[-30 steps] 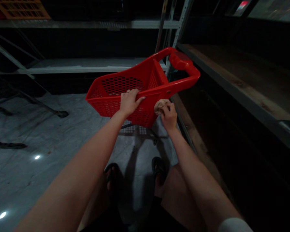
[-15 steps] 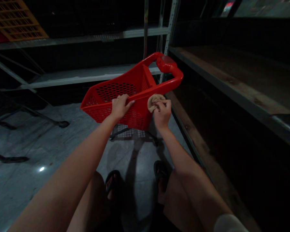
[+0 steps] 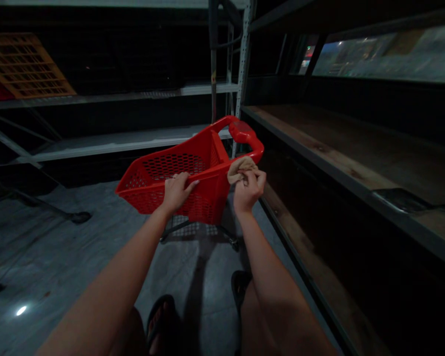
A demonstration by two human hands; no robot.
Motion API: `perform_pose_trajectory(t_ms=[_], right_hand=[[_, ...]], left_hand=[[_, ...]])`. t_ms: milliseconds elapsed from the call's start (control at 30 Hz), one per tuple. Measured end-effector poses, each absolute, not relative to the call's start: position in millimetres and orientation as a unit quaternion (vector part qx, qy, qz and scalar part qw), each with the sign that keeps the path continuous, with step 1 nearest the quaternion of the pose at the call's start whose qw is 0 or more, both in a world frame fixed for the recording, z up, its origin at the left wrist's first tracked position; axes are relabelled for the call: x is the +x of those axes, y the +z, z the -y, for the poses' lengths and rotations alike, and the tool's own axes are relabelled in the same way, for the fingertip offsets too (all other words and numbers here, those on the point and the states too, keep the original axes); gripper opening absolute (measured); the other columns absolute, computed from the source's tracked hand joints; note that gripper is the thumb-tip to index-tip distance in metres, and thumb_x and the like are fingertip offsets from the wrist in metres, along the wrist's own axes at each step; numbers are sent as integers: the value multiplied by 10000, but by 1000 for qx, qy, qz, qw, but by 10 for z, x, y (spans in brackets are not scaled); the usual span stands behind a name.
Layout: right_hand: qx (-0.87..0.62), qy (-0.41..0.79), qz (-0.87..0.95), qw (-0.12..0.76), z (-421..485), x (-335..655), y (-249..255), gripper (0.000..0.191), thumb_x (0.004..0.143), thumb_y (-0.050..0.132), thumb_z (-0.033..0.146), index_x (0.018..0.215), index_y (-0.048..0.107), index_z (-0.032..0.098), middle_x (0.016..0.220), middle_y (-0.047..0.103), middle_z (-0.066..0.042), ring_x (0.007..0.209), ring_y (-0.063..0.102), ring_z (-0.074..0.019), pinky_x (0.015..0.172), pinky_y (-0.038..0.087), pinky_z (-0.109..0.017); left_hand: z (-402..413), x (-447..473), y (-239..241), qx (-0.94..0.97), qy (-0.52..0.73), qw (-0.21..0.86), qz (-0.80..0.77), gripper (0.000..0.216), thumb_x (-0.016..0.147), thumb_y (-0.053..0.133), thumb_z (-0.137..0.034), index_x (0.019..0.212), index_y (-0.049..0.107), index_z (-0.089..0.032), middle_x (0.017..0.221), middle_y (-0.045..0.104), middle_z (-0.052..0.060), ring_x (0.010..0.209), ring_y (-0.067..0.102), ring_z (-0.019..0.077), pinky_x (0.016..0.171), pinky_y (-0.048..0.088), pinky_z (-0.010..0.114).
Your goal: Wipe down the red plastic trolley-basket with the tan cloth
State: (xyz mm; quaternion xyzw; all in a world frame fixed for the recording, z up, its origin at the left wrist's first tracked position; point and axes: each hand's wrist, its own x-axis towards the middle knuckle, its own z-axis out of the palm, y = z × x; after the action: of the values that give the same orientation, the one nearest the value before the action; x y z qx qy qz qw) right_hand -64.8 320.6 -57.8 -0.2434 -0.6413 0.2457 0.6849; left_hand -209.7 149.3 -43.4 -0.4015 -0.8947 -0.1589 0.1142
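Observation:
A red plastic shopping cart (image 3: 217,200) with perforated sides stands on the floor in front of me, its handle toward the right. My left hand (image 3: 176,193) is closed over the near top rim, fingers on the inner side and thumb lying along the edge. In my right hand (image 3: 249,192) a crumpled beige cloth (image 3: 239,169) is pinched. The cloth lies against the near side rail, close to where it runs into the handle, and covers part of it. My right fingers are curled, with their tips partly hidden.
Behind the cart is a metal shelf rack (image 3: 111,146) carrying an orange crate (image 3: 29,64). A long wooden shelf (image 3: 319,143) runs along the right, with a dark flat object (image 3: 402,199) on its edge. Dark metal legs (image 3: 59,212) stand on the left floor.
The view has tilted up, so the cart sits lower in the picture. My right hand has moved the cloth from the side panel up onto the rail by the handle. My left hand keeps its hold.

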Motion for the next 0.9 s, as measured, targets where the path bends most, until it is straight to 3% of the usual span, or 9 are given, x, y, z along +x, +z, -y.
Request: perform_pose_trajectory(t_ms=[167, 267, 467, 633, 733, 900], right_hand=[[-283, 245, 585, 719, -3416, -476, -368, 222, 881, 475, 152, 938, 679, 220, 1093, 485, -120, 1134, 598, -284, 1082, 506, -530], [-266, 195, 640, 694, -3283, -491, -514, 191, 917, 490, 185, 923, 674, 234, 1106, 514, -131, 1138, 607, -292, 1065, 528, -530], [-159, 173, 844, 483, -2813, -610, -1065, 198, 957, 543, 189, 915, 726, 249, 1155, 651, -127, 1134, 631, -270, 1051, 543, -457], [-64, 214, 927, 300, -2688, -619, -1263, 281, 1031, 487, 219, 1022, 764, 267, 1201, 721, -88, 1194, 635, -237, 1061, 537, -391], [-83, 213, 918, 323, -2684, -644, -1188, 274, 1027, 491, 230, 1048, 763, 264, 1254, 708, -95, 1209, 633, -249, 1055, 538, -408], [-89, 229, 869, 429, -2617, -848, -947, 287, 997, 503, 195, 1119, 753, 267, 1378, 633, -112, 1344, 569, -270, 1157, 488, -482]], left_hand=[[-1417, -2020, -467, -413, -174, 122, 885, 305, 1052, 487, -517, 1066, 621, -243, 1101, 727, 93, 1085, 612, 311, 867, 389, 397], [-1395, -1967, -494, -414, -181, 129, 883, 318, 1053, 479, -528, 1045, 625, -246, 1123, 721, 89, 1097, 602, 310, 893, 385, 407], [-1423, -1945, -464, -405, -209, 116, 883, 354, 1058, 459, -514, 1115, 665, -231, 1160, 734, 102, 1130, 611, 315, 953, 392, 423], [-1322, -2084, -411, -456, -296, 63, 837, 367, 1083, 395, -348, 1314, 659, -240, 1329, 729, 74, 1242, 633, 256, 1071, 408, 399], [-1162, -2240, -455, -467, -361, 63, 805, 408, 1076, 386, -305, 1405, 613, -228, 1421, 684, 66, 1291, 622, 217, 1108, 433, 353], [-912, -2462, -593, -396, -296, 113, 862, 404, 1081, 383, -335, 1237, 726, -188, 1244, 753, 115, 1205, 655, 266, 1101, 447, 401]])
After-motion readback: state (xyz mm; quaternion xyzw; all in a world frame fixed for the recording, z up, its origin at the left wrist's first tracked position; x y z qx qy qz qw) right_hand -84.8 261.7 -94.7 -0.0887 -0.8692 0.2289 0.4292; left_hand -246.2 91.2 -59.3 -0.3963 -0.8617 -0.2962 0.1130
